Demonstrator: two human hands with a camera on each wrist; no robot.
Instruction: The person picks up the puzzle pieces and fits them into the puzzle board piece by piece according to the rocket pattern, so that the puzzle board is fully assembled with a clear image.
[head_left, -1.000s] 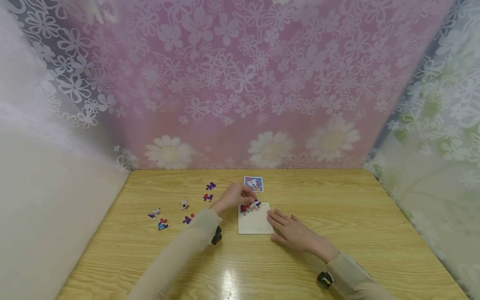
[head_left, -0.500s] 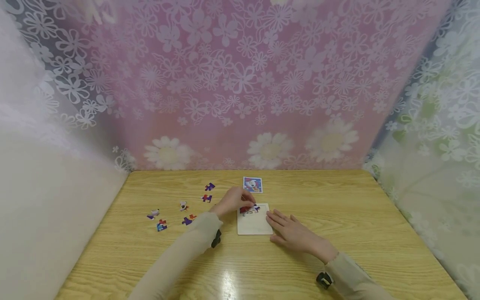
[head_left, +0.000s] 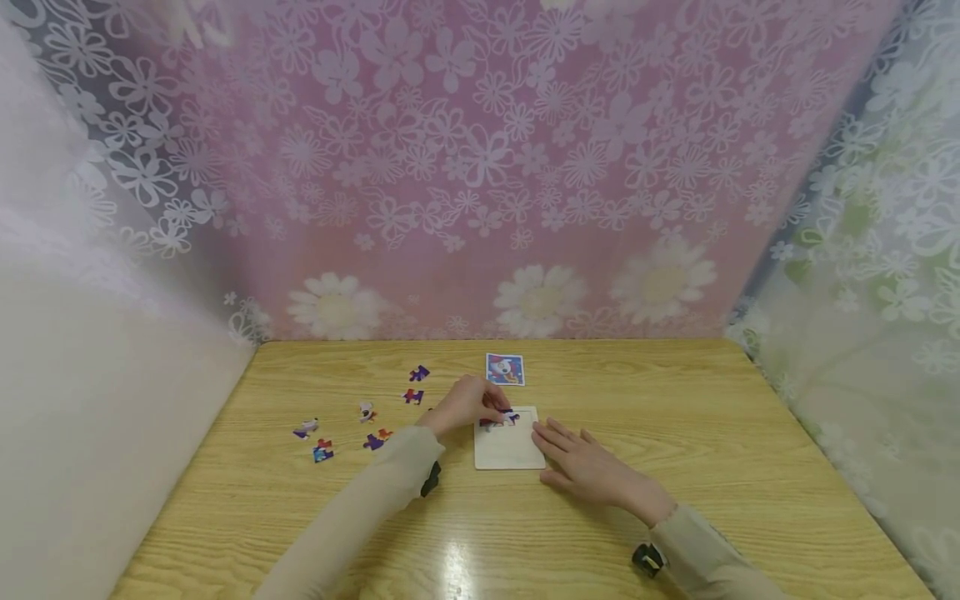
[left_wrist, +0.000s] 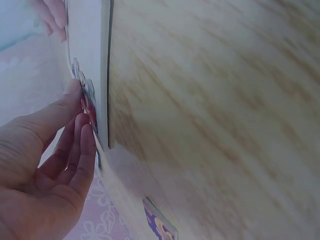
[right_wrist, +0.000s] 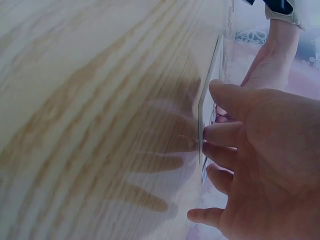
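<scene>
While the left hand [head_left: 467, 403] rests at the far-left corner of the white puzzle tray [head_left: 510, 450], its grip is closed on the joined puzzle pieces [head_left: 501, 419], thumb and fingertips [left_wrist: 84, 131] pinching them against the tray's far edge. The tray lies flat on the desk [head_left: 675, 400] near its middle. At three o'clock from the tray, the right hand [head_left: 588, 465] lies flat and relaxed, its fingers [right_wrist: 222, 134] touching the tray's right edge, gripping nothing. At twelve o'clock from the tray, just apart from it, lies a small picture card [head_left: 505, 368]. Loose pieces [head_left: 322, 451] are scattered at nine to ten o'clock, well apart from the tray.
</scene>
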